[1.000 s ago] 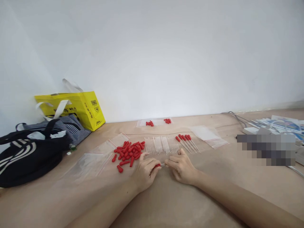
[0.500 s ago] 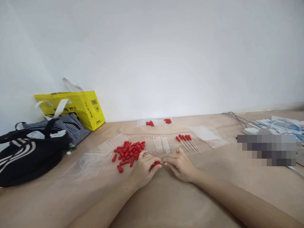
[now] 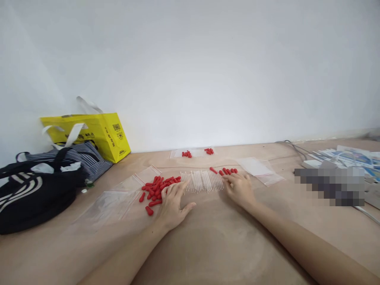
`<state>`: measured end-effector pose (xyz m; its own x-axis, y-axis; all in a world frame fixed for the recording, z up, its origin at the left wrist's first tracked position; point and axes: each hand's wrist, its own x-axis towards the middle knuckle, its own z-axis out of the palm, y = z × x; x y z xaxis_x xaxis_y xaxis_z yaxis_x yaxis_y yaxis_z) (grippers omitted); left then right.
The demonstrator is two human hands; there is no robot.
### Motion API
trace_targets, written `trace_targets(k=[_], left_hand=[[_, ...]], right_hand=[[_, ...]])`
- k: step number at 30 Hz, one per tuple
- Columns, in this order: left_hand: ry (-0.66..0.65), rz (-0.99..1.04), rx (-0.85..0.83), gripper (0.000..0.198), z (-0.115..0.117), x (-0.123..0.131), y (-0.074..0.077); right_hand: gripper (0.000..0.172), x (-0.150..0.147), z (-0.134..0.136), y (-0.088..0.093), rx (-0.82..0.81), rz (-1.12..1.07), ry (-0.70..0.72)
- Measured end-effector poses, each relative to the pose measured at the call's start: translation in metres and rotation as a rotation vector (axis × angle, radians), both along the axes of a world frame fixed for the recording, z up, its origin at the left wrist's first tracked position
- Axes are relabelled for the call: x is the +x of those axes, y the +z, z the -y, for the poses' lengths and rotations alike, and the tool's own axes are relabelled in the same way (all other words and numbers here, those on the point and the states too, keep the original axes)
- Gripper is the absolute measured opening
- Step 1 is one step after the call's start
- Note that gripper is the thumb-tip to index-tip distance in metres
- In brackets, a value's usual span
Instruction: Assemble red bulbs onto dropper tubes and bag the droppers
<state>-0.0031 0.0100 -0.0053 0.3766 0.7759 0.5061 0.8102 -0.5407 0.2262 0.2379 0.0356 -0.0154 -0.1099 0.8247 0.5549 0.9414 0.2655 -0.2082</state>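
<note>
My left hand (image 3: 173, 202) lies open with fingers spread, fingertips at the edge of a pile of red rubber bulbs (image 3: 157, 188) on the tan tabletop. My right hand (image 3: 240, 188) is closed on a clear dropper with a red bulb (image 3: 213, 170), holding it at the left end of a short row of finished red-capped droppers (image 3: 230, 171). Between the hands lies a row of several bare clear tubes (image 3: 203, 181).
Flat clear zip bags lie at the left (image 3: 113, 202) and behind the right hand (image 3: 258, 166). A yellow bag (image 3: 97, 134), a striped bag (image 3: 83, 158) and a black bag (image 3: 32, 198) stand far left. Small red bulb piles (image 3: 187, 154) sit by the wall. Papers and cables (image 3: 350, 156) lie right.
The hands, which were together pushing a red bulb onto a tube, have parted. The right hand carried the dropper back and right to the finished row; the left hand opened beside the bulb pile.
</note>
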Motion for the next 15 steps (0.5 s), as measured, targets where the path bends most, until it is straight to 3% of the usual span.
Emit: trace_targets(k=[2, 5, 15], left_hand=[[-0.011, -0.017, 0.002, 0.051, -0.001, -0.001, -0.002], [-0.042, -0.038, 0.011, 0.04, -0.001, -0.001, -0.003], [-0.038, -0.069, 0.062, 0.01, -0.002, 0.0, -0.003]], right_hand=[[0.024, 0.008, -0.008, 0.001, -0.073, -0.054, -0.16], [0.025, 0.012, -0.015, 0.002, -0.187, -0.046, -0.262], [0.027, 0.008, -0.018, -0.002, -0.282, -0.014, -0.317]])
